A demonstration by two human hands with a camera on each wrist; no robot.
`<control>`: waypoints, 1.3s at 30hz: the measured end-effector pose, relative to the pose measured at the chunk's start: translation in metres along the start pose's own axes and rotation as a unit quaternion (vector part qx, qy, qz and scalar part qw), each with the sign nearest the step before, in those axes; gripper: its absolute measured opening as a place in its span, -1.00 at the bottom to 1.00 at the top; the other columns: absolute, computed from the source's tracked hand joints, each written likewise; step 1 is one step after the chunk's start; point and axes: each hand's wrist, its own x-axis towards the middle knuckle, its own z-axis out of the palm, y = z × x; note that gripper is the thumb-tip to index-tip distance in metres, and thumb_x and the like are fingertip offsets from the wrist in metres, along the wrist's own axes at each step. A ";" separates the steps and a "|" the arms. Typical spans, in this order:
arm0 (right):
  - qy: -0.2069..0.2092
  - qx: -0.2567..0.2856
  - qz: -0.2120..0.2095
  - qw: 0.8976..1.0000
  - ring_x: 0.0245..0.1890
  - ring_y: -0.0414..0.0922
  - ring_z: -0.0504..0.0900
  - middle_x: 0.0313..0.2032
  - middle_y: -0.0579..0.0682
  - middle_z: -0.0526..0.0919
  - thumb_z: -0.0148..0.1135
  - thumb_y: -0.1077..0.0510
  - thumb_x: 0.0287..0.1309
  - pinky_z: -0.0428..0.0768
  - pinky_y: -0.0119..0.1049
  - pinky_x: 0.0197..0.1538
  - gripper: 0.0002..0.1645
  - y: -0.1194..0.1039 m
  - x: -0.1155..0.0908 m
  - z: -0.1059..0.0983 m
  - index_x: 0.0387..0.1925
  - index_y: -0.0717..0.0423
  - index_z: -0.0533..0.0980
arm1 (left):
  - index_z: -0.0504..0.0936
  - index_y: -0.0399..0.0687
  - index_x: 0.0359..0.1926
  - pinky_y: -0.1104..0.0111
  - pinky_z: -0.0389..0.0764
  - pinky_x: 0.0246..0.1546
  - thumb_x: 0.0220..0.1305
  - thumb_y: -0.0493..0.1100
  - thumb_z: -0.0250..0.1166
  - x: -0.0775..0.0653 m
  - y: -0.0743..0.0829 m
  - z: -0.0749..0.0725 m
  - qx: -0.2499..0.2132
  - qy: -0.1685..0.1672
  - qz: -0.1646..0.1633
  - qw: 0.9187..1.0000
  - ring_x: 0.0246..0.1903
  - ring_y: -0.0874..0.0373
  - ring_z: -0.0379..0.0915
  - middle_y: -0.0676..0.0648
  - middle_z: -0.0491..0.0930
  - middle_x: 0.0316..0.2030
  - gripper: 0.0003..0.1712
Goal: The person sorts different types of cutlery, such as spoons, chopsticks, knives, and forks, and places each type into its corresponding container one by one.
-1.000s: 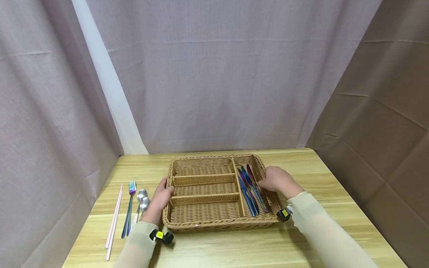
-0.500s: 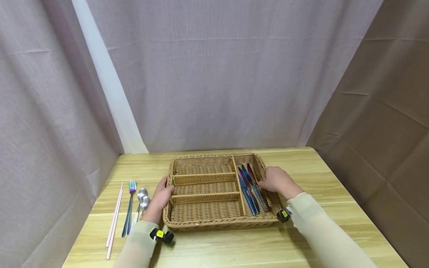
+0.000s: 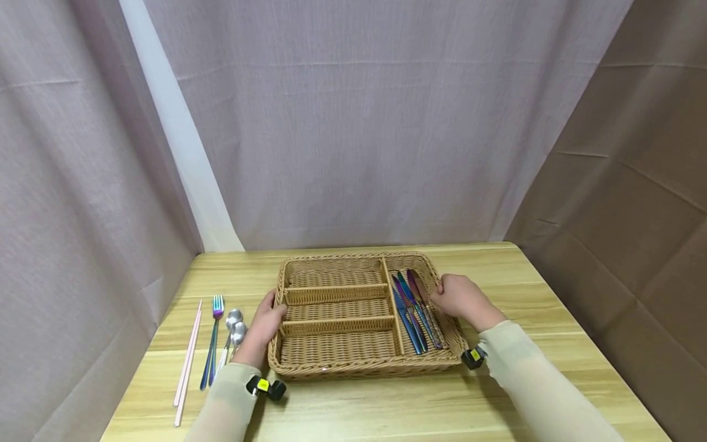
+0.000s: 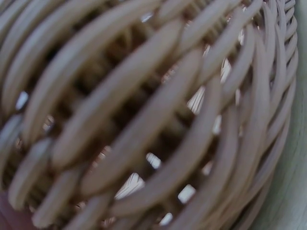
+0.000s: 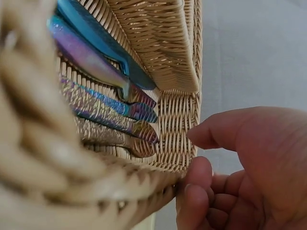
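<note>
A wicker cutlery basket (image 3: 359, 371) with divided compartments lies on the table. My left hand (image 3: 267, 322) grips its left rim, thumb over the top; woven basket side (image 4: 129, 129) fills the left wrist view. Several table knives (image 3: 407, 322), blue, purple and bronze, lie side by side in the right compartment. In the right wrist view, the patterned handles of some knives (image 5: 100, 108) show. My right hand (image 3: 461, 301) is at the right rim with nothing pinched. Its thumb and index fingertip stand apart beside the rim, the other fingers loosely curled.
Left of the basket lie two pink chopsticks (image 3: 189, 362), iridescent forks (image 3: 217, 307) overlapping each other, and two spoons (image 3: 234, 318), partly behind my left forearm. Curtains (image 3: 353, 153) hang behind and beside the wooden table (image 3: 386, 405).
My right hand has let go of the bronze knife, which now lies beside the other knives. The hand has drawn slightly right to the rim. My left hand stays put.
</note>
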 end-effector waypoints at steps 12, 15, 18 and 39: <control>-0.015 0.037 0.024 0.999 -0.36 0.08 0.53 -0.29 0.28 0.62 0.17 -0.04 0.18 0.57 0.09 -0.22 -0.55 0.018 0.000 0.003 -0.18 0.30 0.42 | 0.15 -0.34 0.43 -0.03 0.28 0.23 0.22 -0.42 0.00 0.017 -0.026 -0.003 0.005 0.009 0.009 1.000 0.16 -0.24 0.29 -0.43 0.34 0.27 -0.29; -0.021 0.046 0.022 0.998 -0.32 0.10 0.55 -0.24 0.33 0.63 0.09 -0.05 0.26 0.57 0.13 -0.18 -0.55 0.023 0.000 0.008 -0.15 0.31 0.40 | 0.17 -0.32 0.42 0.00 0.31 0.19 0.21 -0.41 -0.01 0.020 -0.032 -0.003 0.017 0.017 0.015 1.000 0.13 -0.21 0.32 -0.41 0.37 0.25 -0.30; -0.027 0.061 0.018 0.998 -0.31 0.11 0.56 -0.28 0.32 0.63 -0.05 -0.04 0.36 0.57 0.14 -0.16 -0.58 0.025 0.000 0.015 -0.19 0.30 0.40 | 0.17 -0.33 0.41 0.00 0.33 0.18 0.21 -0.40 -0.01 0.021 -0.033 -0.002 0.024 0.021 0.020 0.999 0.11 -0.21 0.33 -0.41 0.37 0.24 -0.30; 0.011 0.108 0.022 0.994 0.03 0.35 0.52 0.01 0.48 0.58 -0.33 -0.05 0.51 0.47 0.32 0.11 -0.40 0.032 -0.008 0.050 0.15 0.38 0.37 | 0.15 -0.27 0.44 -0.02 0.29 0.21 0.24 -0.37 0.00 0.020 -0.031 -0.003 0.013 0.012 0.002 1.000 0.15 -0.20 0.30 -0.39 0.34 0.28 -0.29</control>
